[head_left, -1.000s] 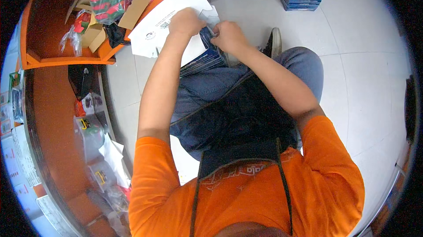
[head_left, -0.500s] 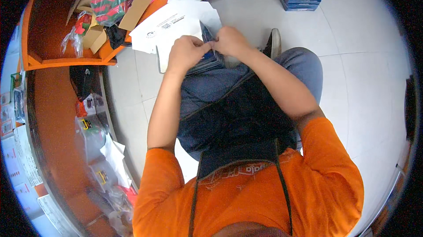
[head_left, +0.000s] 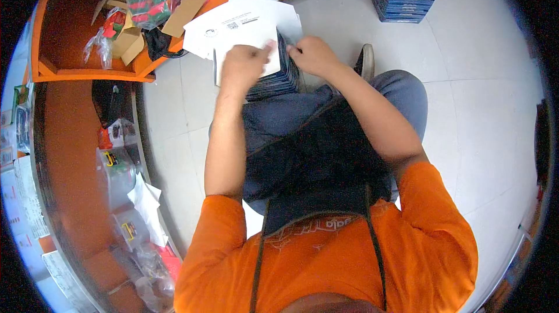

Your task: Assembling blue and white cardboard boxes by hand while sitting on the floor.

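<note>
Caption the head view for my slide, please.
Left hand over a blue-sided stack, right hand at its edge, white papers beyond.

Forearms (head_left: pixel 226 144) stretched forward; left grip (head_left: pixel 241 67) back-side up, right grip (head_left: pixel 316 57) angled inward, just apart.

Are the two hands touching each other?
Apart. The head view shows a gap between the left hand and the right hand, with the stack's dark edge visible between them.
</note>
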Demonstrator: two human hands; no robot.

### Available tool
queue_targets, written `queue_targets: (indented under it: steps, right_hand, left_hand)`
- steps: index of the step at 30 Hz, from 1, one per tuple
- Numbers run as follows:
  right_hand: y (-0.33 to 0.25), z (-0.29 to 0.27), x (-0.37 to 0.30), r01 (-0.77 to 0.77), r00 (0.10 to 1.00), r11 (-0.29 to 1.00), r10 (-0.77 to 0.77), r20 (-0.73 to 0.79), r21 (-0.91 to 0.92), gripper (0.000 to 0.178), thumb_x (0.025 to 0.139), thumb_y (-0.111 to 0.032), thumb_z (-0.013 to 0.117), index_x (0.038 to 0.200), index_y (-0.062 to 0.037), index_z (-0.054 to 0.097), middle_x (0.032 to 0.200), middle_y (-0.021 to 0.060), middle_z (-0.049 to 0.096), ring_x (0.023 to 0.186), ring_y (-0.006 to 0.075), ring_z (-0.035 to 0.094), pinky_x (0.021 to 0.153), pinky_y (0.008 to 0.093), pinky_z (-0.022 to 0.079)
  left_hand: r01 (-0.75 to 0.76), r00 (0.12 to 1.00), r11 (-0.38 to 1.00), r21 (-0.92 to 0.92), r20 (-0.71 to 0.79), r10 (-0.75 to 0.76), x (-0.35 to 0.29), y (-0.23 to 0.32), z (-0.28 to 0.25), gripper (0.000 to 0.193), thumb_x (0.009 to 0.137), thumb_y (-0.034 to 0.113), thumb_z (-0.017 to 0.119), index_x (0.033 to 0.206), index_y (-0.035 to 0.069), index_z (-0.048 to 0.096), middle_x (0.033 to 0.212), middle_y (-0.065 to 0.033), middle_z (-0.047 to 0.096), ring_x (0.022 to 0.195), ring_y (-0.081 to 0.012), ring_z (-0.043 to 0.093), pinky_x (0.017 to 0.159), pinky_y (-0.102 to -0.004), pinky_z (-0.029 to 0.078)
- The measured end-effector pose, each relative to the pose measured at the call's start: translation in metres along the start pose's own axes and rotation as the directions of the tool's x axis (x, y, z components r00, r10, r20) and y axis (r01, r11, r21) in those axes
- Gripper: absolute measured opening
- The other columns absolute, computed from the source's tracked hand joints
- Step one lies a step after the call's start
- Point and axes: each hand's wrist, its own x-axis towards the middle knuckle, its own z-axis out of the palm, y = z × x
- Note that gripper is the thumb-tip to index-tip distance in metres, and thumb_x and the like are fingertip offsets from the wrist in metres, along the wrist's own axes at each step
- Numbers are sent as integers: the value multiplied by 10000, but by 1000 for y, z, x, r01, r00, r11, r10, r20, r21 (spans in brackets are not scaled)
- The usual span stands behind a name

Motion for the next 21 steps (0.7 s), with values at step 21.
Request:
queue_targets:
  steps: [21]
  right_hand:
    - [-8,-96,95,135,972,967,-87,216,-218,355,878,-306,663,817,43,673,648,173,637,603,277,632,607,412,490]
  left_hand:
    - [95,828,954,283,-555,82,26,-119,-3,305,902,225,559,743,-13,667,747,-240,649,690,-421,635,680,-494,510]
